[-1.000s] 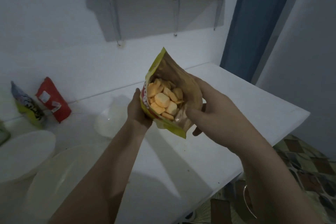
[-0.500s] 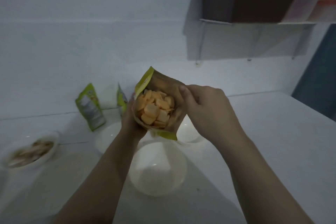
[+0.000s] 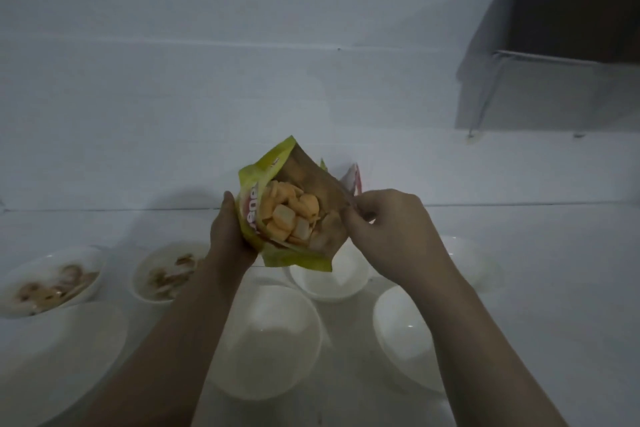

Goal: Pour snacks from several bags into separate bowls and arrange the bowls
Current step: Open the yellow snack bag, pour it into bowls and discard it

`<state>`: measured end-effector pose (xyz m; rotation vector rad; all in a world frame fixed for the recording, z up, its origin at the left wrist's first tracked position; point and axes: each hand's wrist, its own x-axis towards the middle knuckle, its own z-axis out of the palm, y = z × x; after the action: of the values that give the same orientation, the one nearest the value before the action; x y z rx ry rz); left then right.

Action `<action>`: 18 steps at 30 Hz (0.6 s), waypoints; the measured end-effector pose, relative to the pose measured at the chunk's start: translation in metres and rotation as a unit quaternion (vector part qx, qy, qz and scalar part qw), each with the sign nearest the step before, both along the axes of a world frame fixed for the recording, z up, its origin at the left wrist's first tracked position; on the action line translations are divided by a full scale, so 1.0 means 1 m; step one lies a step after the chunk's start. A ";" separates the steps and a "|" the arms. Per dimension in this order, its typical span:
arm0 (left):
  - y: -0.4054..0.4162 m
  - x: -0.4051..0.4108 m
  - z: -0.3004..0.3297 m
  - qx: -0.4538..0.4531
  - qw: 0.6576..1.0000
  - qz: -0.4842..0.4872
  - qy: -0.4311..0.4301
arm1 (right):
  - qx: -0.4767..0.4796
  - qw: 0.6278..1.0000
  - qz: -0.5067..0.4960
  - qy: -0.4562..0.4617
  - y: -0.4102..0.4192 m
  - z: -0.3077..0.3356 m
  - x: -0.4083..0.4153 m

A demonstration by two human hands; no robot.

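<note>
While an empty bowl [image 3: 268,340] waits just below them, the left hand [image 3: 230,236] grips the yellow snack bag [image 3: 291,211] by its side and the right hand [image 3: 388,232] pinches its far rim, likely spreading the mouth wide for pouring; filled bowls [image 3: 52,281] sit beyond the left hand.

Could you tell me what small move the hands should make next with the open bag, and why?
Probably tip the bag toward the empty bowl beneath: the left hand grips its side, the right hand pinches its mouth open, and the snacks remain inside.
</note>
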<state>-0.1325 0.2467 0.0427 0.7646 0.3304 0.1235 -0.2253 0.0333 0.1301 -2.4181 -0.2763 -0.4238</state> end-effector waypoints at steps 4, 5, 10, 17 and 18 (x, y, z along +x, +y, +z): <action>0.038 0.001 -0.003 0.016 0.997 0.061 0.036 | 0.012 1.000 0.002 -0.024 0.036 -0.011 0.003; 0.044 0.000 -0.002 0.044 0.995 0.076 0.043 | 0.019 0.999 0.008 -0.028 0.044 -0.012 0.003; 0.062 0.007 -0.006 0.141 0.980 0.130 0.055 | 0.157 0.987 0.046 -0.005 0.075 -0.010 0.013; 0.076 0.032 -0.015 0.196 0.962 0.184 0.040 | 0.198 0.979 0.005 -0.049 0.095 -0.017 0.054; 0.075 0.035 -0.016 0.209 0.959 0.188 0.032 | 0.199 0.978 -0.010 -0.061 0.094 -0.020 0.062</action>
<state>-0.0977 0.3216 0.0266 1.1201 0.5182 0.5415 -0.1632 0.1275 0.1105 -2.0085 -0.1974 -0.5796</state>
